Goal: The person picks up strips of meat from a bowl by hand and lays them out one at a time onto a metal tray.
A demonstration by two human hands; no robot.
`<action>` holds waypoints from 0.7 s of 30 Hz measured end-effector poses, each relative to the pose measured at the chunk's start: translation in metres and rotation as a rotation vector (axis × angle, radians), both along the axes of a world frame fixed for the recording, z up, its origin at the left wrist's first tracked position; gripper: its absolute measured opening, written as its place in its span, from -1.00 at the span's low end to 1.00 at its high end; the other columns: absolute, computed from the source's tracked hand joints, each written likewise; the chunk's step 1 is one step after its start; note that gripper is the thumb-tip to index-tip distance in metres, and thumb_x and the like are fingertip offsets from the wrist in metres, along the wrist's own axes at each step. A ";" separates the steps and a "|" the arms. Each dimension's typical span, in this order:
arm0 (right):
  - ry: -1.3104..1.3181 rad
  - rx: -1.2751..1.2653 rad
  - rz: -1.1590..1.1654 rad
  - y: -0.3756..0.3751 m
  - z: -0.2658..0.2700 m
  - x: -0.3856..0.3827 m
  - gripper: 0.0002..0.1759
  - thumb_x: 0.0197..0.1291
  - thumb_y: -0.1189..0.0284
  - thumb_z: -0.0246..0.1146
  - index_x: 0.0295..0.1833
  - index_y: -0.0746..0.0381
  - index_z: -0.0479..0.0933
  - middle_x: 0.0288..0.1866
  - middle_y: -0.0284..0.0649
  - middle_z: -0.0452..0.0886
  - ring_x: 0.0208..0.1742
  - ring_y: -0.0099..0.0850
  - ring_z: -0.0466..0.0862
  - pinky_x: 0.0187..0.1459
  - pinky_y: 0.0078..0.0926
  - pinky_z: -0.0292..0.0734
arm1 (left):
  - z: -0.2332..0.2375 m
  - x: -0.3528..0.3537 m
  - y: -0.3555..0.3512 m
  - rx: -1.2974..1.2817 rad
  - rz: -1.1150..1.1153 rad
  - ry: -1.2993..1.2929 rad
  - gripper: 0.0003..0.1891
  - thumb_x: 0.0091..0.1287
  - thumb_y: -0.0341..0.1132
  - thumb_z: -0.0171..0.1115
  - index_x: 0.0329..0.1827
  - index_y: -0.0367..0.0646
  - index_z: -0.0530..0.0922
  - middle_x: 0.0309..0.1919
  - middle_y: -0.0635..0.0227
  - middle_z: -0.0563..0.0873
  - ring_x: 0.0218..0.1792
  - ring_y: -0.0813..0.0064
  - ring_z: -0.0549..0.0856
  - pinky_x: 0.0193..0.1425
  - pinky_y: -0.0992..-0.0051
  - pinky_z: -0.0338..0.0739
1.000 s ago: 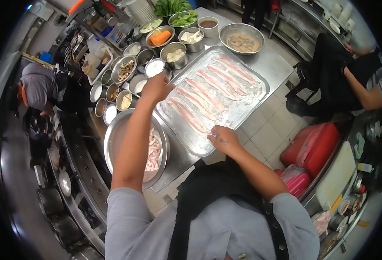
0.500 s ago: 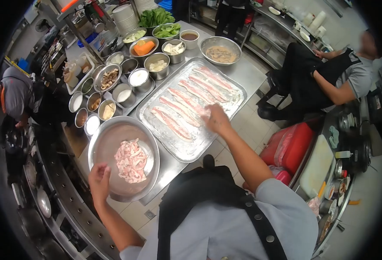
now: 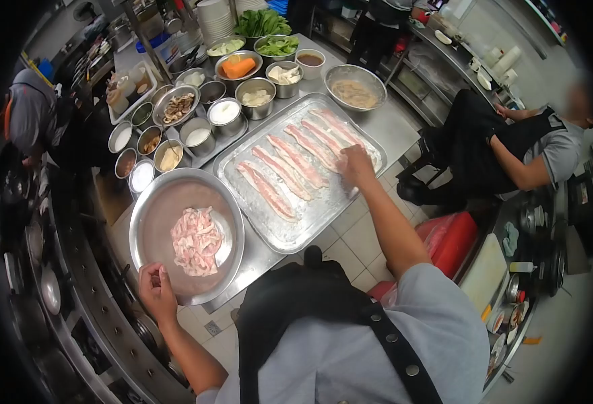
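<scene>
On a large metal tray, dusted with white powder, several long bacon strips lie side by side. My right hand is over the tray's right side, its fingers bent together at the near end of a strip; the fingertips are partly hidden. A wide metal bowl stands left of the tray with a heap of pale pink raw meat pieces inside. At the bowl's near left rim is my left hand, fingers curled in; whether they hold anything is hidden.
Behind the tray stand several metal containers of ingredients, carrots, leafy greens and sliced mushrooms among them. A bowl of cloudy liquid sits at the back right. One person sits at the right; another stands at the left.
My right hand has shifted right and up along the near ends of the strips. My left hand has drawn slightly down and outward at the bowl's rim. The view has shifted slightly.
</scene>
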State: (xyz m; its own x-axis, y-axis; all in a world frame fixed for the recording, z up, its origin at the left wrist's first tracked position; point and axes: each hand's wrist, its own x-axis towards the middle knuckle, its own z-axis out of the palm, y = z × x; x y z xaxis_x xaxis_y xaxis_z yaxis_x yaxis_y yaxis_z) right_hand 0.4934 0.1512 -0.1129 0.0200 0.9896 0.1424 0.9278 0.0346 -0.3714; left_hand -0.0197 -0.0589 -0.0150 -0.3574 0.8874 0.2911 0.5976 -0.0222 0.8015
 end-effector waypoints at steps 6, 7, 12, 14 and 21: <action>0.086 0.084 0.163 -0.029 0.023 -0.078 -0.60 0.00 0.33 0.46 -0.05 0.26 0.60 -0.12 -0.03 0.55 -0.01 -0.09 0.54 0.03 -0.18 0.46 | 0.013 0.005 0.009 -0.110 -0.069 0.097 -0.92 0.29 -0.49 0.24 -0.21 -0.31 0.59 -0.36 0.33 0.59 -0.36 0.54 0.54 -0.24 0.57 0.43; 0.180 0.102 0.201 -0.031 0.024 -0.091 -0.62 0.01 0.36 0.46 -0.06 0.27 0.59 -0.14 -0.06 0.54 -0.03 -0.09 0.53 0.00 -0.18 0.45 | 0.018 0.006 0.018 -0.159 -0.093 0.109 -0.91 0.28 -0.48 0.26 -0.21 -0.30 0.60 -0.37 0.31 0.61 -0.34 0.51 0.56 -0.23 0.54 0.44; 0.358 0.135 0.366 -0.049 0.057 -0.141 -0.70 0.04 0.41 0.44 -0.10 0.25 0.58 -0.23 -0.12 0.58 -0.12 -0.15 0.58 -0.09 -0.26 0.49 | 0.027 0.007 0.085 -0.317 -0.320 0.255 -0.82 0.23 -0.36 0.34 -0.18 -0.26 0.66 -0.36 0.15 0.72 -0.32 0.27 0.68 -0.16 0.36 0.53; 0.404 0.127 0.404 -0.058 0.069 -0.150 -0.71 0.05 0.41 0.43 -0.11 0.25 0.58 -0.24 -0.13 0.58 -0.13 -0.17 0.59 -0.10 -0.27 0.49 | 0.022 0.011 0.110 -0.499 -0.353 0.323 -0.77 0.20 -0.33 0.38 -0.15 -0.26 0.67 -0.29 0.15 0.73 -0.24 0.28 0.68 -0.09 0.36 0.54; 0.429 0.053 0.461 -0.087 0.083 -0.159 -0.72 0.09 0.39 0.41 -0.09 0.26 0.61 -0.25 -0.13 0.58 -0.15 -0.19 0.61 -0.11 -0.29 0.50 | -0.021 0.048 0.162 -1.034 -0.504 0.905 -0.61 0.11 -0.26 0.42 0.02 -0.13 0.67 -0.20 0.10 0.73 -0.06 0.17 0.71 -0.04 0.28 0.58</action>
